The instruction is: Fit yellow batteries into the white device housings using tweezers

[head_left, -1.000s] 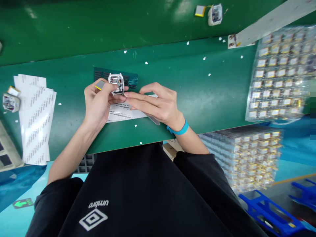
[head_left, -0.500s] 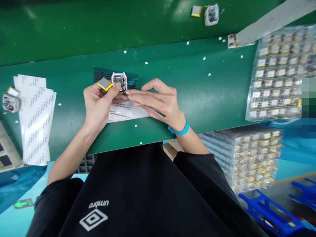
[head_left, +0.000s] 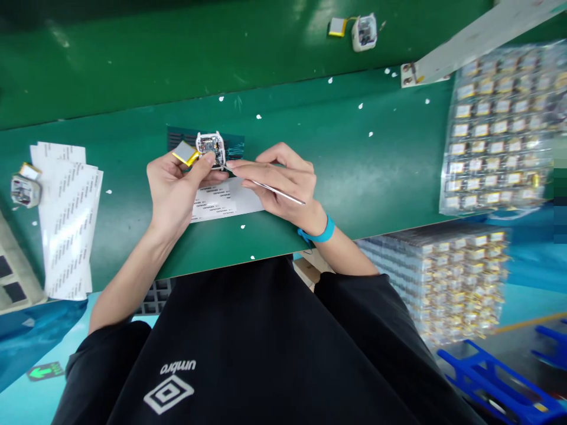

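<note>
A small white device housing (head_left: 211,143) with an exposed circuit board is gripped by my left hand (head_left: 174,186), the thumb lying on its lower edge. Joined to its left side, a silver battery with yellow edges (head_left: 185,153) rests against my left fingers. My right hand (head_left: 287,183) is closed on thin metal tweezers (head_left: 283,193), whose tip reaches the housing's lower right corner. Beneath the hands lie a dark patterned mat (head_left: 235,145) and a white printed label sheet (head_left: 243,199). Fine detail at the tweezers' tip is too small to tell.
White label strips (head_left: 71,218) lie at the left beside another housing (head_left: 25,191). One more housing (head_left: 365,33) with a battery is at the back. A tray of batteries (head_left: 487,139) stands at the right, near a slanted white metal bracket (head_left: 460,41); stacked trays (head_left: 460,277) are below.
The view has shifted slightly. The tweezers in my right hand have turned a little, and their shaft now shows brighter. Both hands keep their holds near the housing.
</note>
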`<state>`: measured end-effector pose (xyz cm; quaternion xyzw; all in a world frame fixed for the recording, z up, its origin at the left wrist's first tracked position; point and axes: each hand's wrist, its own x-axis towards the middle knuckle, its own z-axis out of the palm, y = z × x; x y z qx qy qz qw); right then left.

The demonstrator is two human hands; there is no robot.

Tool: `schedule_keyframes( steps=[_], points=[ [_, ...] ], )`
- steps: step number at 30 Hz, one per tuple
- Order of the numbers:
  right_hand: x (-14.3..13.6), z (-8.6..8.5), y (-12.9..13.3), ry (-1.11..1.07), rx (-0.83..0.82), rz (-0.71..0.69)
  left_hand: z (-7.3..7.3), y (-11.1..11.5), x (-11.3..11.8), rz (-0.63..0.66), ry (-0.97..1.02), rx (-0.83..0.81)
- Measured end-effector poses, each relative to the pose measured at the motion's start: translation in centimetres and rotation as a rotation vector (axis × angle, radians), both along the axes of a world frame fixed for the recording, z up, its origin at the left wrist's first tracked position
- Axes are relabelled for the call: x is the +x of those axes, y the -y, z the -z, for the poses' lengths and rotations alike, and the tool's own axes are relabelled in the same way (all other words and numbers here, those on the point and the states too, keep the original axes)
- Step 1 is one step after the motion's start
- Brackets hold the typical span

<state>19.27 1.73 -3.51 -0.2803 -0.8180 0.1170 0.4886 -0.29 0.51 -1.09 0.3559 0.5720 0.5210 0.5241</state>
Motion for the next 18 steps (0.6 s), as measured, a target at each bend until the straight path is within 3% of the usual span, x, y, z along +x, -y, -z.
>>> schedule_keyframes(
  steps=[10, 12, 15, 17, 18],
  points=[
    [0.5, 0.2, -0.4, -0.027, -0.022, 0.036, 0.4, -0.1, -0.1, 0.069, 0.009, 0.029],
    [0.5, 0.0, -0.5, -0.047, 0.021, 0.072, 0.7, -1.9, -1.4, 0.087, -0.088, 0.094],
    [0.5, 0.0, -0.7, -0.037, 0.074, 0.109, 0.9, -6.6, -5.0, 0.046, -0.399, 0.164],
    [0.6, 0.0, -0.9, -0.018, 0.100, 0.128, 0.3, -9.8, -7.8, -0.036, -0.775, 0.085],
    [0.6, 0.0, -1.1, -0.012, 0.112, 0.142, -0.2, -11.0, -9.0, 0.006, -0.851, 0.042]
  ],
)
